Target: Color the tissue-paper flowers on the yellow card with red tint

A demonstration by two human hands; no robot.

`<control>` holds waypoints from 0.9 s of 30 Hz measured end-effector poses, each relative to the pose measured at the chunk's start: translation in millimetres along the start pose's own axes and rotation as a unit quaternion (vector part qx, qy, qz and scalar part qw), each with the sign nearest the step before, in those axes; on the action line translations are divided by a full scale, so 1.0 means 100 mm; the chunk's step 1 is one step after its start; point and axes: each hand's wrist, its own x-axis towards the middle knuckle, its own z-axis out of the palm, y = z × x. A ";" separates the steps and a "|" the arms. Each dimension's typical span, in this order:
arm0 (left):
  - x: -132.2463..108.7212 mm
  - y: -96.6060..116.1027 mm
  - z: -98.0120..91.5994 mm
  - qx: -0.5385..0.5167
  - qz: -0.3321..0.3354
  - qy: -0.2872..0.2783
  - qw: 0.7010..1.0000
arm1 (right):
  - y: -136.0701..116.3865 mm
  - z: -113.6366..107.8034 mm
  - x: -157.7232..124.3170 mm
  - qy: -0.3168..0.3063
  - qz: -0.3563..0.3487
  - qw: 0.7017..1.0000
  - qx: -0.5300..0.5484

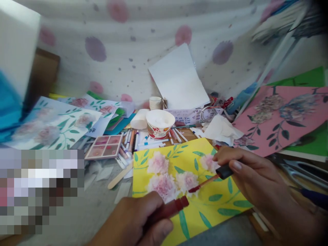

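My left hand (135, 222) is closed around a dark red lip-gloss tube (172, 209), low in the view over the front edge of a yellow sheet (205, 205). My right hand (253, 181) pinches the black cap of the tube's applicator wand (208, 181). The wand's red tip rests on a pink tissue flower (188, 181) glued to the yellow sheet. Three more pink flowers (158, 163) and painted green leaves cover the sheet.
Behind the sheet stand a paper cup (160, 123), a scatter of markers (151, 140), a makeup palette (104, 147) and a wooden stick (120, 176). Flower pictures lie left (51, 124) and right on pink card (279, 116). Scissors (299, 171) lie at right.
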 end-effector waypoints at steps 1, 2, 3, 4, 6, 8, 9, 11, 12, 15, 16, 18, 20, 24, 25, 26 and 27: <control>0.00 0.00 0.00 -0.002 -0.004 0.002 1.000 | -0.01 0.00 -0.01 -0.001 -0.007 1.000 0.005; -0.01 0.00 0.01 -0.004 -0.003 0.004 1.000 | -0.01 0.00 -0.01 -0.002 -0.011 1.000 0.009; -0.01 0.00 0.02 -0.007 -0.002 0.003 1.000 | -0.02 0.01 -0.01 -0.004 -0.012 1.000 0.013; -0.02 0.00 0.02 -0.009 -0.001 0.003 1.000 | -0.02 0.01 -0.01 -0.006 -0.013 1.000 0.017; -0.03 0.01 0.03 -0.012 -0.003 -0.001 1.000 | -0.02 0.03 -0.01 -0.013 -0.012 1.000 0.019; -0.03 0.01 0.03 -0.017 -0.005 -0.014 1.000 | -0.02 0.05 -0.01 -0.023 -0.014 1.000 0.016; -0.03 0.01 0.03 -0.017 -0.004 -0.020 1.000 | -0.03 0.06 -0.01 -0.027 -0.015 0.999 0.012; -0.02 0.01 0.03 -0.015 0.003 -0.031 0.999 | -0.05 0.09 0.00 -0.027 -0.017 0.999 0.001; -0.02 0.01 0.03 -0.015 0.006 -0.034 0.999 | -0.06 0.10 -0.01 -0.022 -0.018 1.000 -0.005; -0.01 0.00 0.04 -0.020 0.005 -0.031 0.999 | -0.09 0.12 -0.01 0.005 -0.035 0.999 -0.019; -0.01 -0.01 0.05 -0.019 0.000 -0.028 0.999 | -0.10 0.12 -0.02 0.010 -0.042 0.999 -0.022; -0.01 -0.02 0.06 -0.012 -0.007 -0.024 1.000 | -0.12 0.11 -0.02 0.005 -0.045 0.998 -0.032; -0.02 -0.03 0.06 -0.008 0.000 -0.022 1.000 | -0.16 0.12 -0.03 -0.019 -0.037 0.998 -0.048; -0.02 -0.05 0.07 -0.019 0.022 -0.018 0.999 | -0.28 0.26 -0.06 -0.077 -0.038 0.994 -0.068; -0.02 -0.06 0.08 -0.028 0.027 -0.024 0.999 | -0.31 0.32 -0.07 -0.101 -0.046 0.991 -0.070; -0.02 -0.06 0.09 -0.040 0.036 -0.032 0.998 | -0.34 0.39 -0.08 -0.137 -0.053 0.987 -0.072; -0.02 -0.06 0.10 -0.055 0.048 -0.043 0.996 | -0.37 0.44 -0.09 -0.172 -0.067 0.980 -0.074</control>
